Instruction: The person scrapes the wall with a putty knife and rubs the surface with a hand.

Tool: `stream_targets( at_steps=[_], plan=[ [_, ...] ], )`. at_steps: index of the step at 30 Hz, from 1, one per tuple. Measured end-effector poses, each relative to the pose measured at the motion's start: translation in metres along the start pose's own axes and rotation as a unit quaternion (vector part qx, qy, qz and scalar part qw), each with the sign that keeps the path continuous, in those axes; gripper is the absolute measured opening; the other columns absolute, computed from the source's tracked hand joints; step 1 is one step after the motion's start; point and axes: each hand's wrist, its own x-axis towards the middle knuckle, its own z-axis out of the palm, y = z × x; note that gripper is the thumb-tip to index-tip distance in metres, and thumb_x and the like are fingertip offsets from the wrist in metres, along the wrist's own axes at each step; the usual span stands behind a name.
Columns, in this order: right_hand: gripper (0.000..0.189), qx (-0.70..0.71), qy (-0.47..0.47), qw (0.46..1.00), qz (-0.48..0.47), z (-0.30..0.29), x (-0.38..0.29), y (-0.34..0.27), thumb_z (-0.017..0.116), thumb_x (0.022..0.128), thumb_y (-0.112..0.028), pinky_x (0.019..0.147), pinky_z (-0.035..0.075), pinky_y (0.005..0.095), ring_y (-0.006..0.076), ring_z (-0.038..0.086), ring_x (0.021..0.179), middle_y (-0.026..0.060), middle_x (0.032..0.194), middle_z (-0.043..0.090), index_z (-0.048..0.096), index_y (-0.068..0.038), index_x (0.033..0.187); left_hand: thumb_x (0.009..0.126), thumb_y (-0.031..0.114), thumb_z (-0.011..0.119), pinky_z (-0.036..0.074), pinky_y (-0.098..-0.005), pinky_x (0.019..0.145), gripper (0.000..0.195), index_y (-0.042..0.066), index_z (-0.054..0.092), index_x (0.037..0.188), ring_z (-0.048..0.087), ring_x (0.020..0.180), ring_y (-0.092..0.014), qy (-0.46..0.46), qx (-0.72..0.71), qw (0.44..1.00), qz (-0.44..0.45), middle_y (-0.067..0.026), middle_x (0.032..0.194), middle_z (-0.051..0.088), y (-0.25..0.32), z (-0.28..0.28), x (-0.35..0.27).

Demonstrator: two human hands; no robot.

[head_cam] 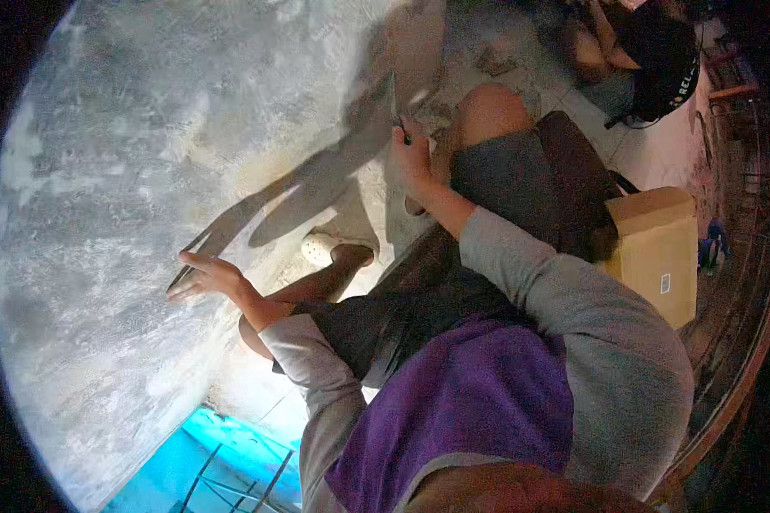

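My left hand (208, 277) is at a mottled grey wall (122, 167), with its fingers stretched out and the thumb apart. Nothing shows in its grasp, and I cannot tell whether the fingertips touch the wall. A slim pointed blade (393, 96) rises from my right hand (414, 157), whose fingers are wrapped around its handle. Its grip is mostly hidden, so knife or scissors cannot be told apart. Long shadows of the arms fall across the wall. Below and between the hands, a pale perforated clog (319, 249) covers a foot beside the wall's base.
A yellow-brown cardboard box (654, 250) with a small label stands at my right, near a dark brown padded seat (581, 154). Another person in dark clothing (664, 70) is at the upper right. Bright blue sheeting (160, 471) and thin metal bars (273, 481) lie at lower left.
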Motion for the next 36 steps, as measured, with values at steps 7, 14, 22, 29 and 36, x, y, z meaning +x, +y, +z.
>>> stream_targets(
  at_steps=[7,14,22,29,36],
  plan=[
    [0.045,0.030,-0.149,0.978,0.143,0.005,-0.023,-0.006,0.051,0.093,-0.031,0.068,0.047,0.0384,0.0302,0.057,0.072,0.0186,0.091,0.064,0.053,0.001,0.125,0.080,0.079,0.029,0.000,-0.0512,0.112,0.118,-0.013,-0.019,0.137,-0.020,0.137,-0.043,-0.039,-0.011,0.999,-0.022,-0.0341,0.142,-0.027,0.009,0.004,-0.008],
    [0.037,0.038,-0.191,0.960,0.203,0.009,-0.007,-0.010,0.049,0.094,-0.029,0.071,0.045,0.0385,0.0251,0.059,0.081,0.0167,0.090,0.062,0.057,0.001,0.114,0.083,0.077,0.027,-0.002,-0.0520,0.111,0.116,-0.013,-0.023,0.135,-0.022,0.137,-0.043,-0.040,0.020,0.999,-0.021,-0.0346,0.141,-0.028,0.006,0.008,-0.009],
    [0.033,0.094,-0.180,0.964,0.173,0.024,-0.011,0.032,0.046,0.094,-0.027,0.063,0.044,0.0385,0.0214,0.054,0.067,0.0117,0.076,0.056,0.058,0.002,0.105,0.083,0.077,0.027,-0.001,-0.0538,0.111,0.116,-0.013,-0.024,0.134,-0.025,0.135,-0.042,-0.038,0.037,0.998,-0.018,-0.0350,0.140,-0.030,-0.001,0.013,-0.006],
    [0.033,0.158,-0.261,0.889,0.341,0.026,-0.023,0.036,0.048,0.096,-0.027,0.047,0.037,0.0312,0.0124,0.046,0.053,0.0017,0.063,0.048,0.054,-0.010,0.124,0.082,0.077,0.026,-0.001,-0.0536,0.110,0.116,-0.012,-0.026,0.134,-0.024,0.136,-0.044,-0.037,0.059,0.997,-0.023,-0.0349,0.139,-0.033,-0.005,0.018,-0.005],
    [0.035,0.148,-0.204,0.901,0.354,0.030,-0.029,0.030,0.052,0.093,-0.023,0.041,0.038,0.0291,0.0117,0.048,0.048,0.0039,0.068,0.056,0.056,-0.013,0.126,0.084,0.077,0.021,-0.004,-0.0530,0.111,0.113,-0.015,-0.022,0.134,-0.024,0.136,-0.043,-0.024,0.070,0.997,-0.015,-0.0350,0.140,-0.030,0.003,0.017,-0.010]
  ],
)
